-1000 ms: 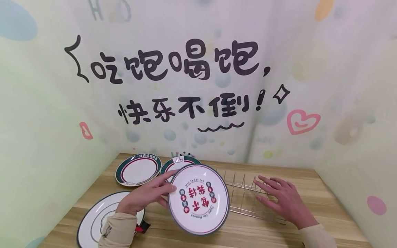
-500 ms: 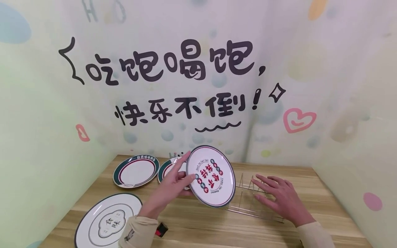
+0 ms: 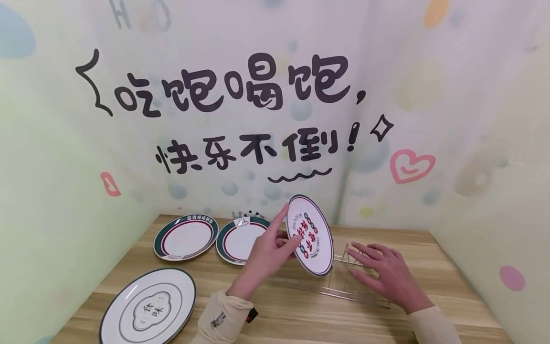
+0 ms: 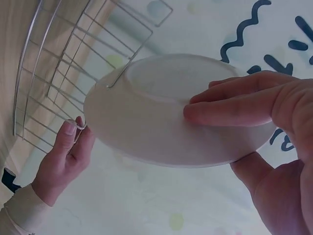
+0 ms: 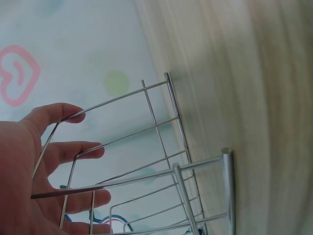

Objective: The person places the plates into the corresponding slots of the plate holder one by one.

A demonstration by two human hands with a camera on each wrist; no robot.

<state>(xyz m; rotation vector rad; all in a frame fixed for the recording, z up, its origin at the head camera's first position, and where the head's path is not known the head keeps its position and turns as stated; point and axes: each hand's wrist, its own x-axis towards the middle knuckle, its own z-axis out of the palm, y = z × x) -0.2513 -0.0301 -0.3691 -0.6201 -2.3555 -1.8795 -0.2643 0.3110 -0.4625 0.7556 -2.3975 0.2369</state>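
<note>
My left hand [image 3: 272, 251] grips a white plate [image 3: 312, 243] with a dark rim and red characters, its thumb on the printed face. The left wrist view shows this hand's fingers [image 4: 230, 106] against the pale underside of the plate. Steeply tilted, the plate is raised over the left part of a wire plate rack [image 3: 331, 289]. My right hand [image 3: 386, 272] holds the right end of that rack. In the right wrist view, its fingers [image 5: 73, 149] lie along the bent wires.
Two green-rimmed plates, the left plate [image 3: 186, 238] and the right plate [image 3: 234, 241], lie at the back left. A larger white plate [image 3: 116, 306] lies at the front left of the wooden table [image 3: 296, 325]. A printed curtain [image 3: 240, 191] stands behind the table.
My left hand has carried the plate to the right and turned it from nearly facing me to steeply edge-on. The right hand stays at the rack's end.
</note>
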